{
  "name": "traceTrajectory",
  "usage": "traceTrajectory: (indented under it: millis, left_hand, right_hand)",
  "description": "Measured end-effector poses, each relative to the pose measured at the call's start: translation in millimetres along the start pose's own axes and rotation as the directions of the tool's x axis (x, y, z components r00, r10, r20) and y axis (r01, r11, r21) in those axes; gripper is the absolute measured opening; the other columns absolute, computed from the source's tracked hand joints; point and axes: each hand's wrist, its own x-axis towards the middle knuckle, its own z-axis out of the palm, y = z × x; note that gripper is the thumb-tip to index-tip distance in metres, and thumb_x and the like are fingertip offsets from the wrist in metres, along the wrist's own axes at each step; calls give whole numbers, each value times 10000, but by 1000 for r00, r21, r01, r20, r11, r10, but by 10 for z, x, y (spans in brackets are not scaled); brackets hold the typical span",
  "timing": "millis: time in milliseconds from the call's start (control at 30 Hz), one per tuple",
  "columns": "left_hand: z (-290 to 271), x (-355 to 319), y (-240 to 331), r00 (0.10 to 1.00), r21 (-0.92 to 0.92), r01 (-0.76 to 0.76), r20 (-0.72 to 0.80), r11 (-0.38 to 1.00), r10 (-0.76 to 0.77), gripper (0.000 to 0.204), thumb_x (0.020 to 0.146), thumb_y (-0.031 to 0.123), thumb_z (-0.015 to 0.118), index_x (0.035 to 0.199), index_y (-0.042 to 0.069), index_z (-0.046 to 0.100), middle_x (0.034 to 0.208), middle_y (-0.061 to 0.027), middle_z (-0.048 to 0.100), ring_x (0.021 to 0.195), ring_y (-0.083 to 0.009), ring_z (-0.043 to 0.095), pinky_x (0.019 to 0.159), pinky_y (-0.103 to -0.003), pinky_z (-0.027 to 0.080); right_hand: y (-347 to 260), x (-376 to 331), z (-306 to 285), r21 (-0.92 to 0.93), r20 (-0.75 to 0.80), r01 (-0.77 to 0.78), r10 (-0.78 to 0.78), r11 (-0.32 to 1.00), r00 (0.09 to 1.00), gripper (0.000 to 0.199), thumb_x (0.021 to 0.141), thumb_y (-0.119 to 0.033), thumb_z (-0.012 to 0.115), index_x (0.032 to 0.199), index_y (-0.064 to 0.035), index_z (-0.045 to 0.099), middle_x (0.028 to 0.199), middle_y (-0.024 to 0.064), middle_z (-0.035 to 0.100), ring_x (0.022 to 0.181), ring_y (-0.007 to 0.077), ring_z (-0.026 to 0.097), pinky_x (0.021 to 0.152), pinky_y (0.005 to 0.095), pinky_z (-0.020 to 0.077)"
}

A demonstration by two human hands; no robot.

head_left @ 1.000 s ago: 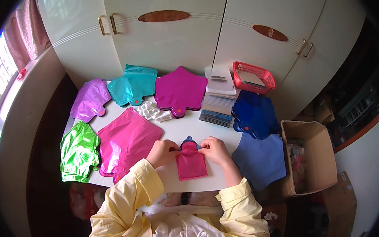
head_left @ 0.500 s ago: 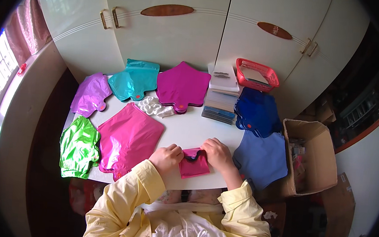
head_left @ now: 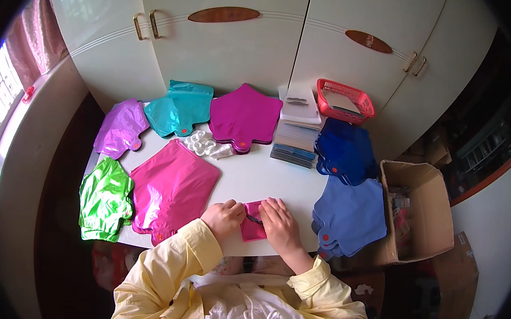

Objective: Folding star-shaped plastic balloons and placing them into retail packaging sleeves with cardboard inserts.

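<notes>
A small folded square of pink foil (head_left: 251,232) lies on the white table right in front of me, with a thin dark strip across its middle. My left hand (head_left: 224,218) is closed, its fingers pinching the left edge of the square. Flat across the right half of the square lies my right hand (head_left: 281,226), fingers stretched out and pressing down. That hand hides part of the foil and of the dark strip. Just left of my hands is a larger flat pink foil balloon (head_left: 172,186), unfolded.
Flat foil balloons ring the table: green (head_left: 105,198), lilac (head_left: 120,126), teal (head_left: 178,110), magenta (head_left: 245,115), dark blue (head_left: 345,151) and light blue (head_left: 353,215). White ribbon coils (head_left: 207,144), a card stack (head_left: 298,133), a red basket (head_left: 369,111) and a cardboard box (head_left: 432,203) stand around.
My right hand has moved left from the square's upper right corner and now lies flat over it. Less of the pink foil shows. The left hand stays at its left edge.
</notes>
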Motion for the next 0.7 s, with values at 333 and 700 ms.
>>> traceTrajectory:
  millis: [333, 700]
  left_hand:
    - [99, -104, -65, 996, 96, -4, -85, 995, 12, 243, 656, 130, 591, 860, 0, 617, 821, -38, 556, 763, -174, 546, 589, -299, 499]
    - [211, -16, 382, 976, -37, 213, -41, 976, -215, 695, 797, 458, 600, 1249, -60, 503, 1287, -221, 520, 1271, -324, 444, 1072, -432, 321]
  right_hand:
    - [36, 3, 22, 67, 8, 36, -36, 997, 999, 132, 793, -57, 564, 886, 1, 637, 982, 128, 672, 953, 255, 654, 942, 409, 485]
    - [52, 1, 41, 56, 10, 39, -40, 998, 999, 119, 779, -58, 577, 874, -11, 633, 904, 116, 678, 910, 238, 667, 910, 397, 508]
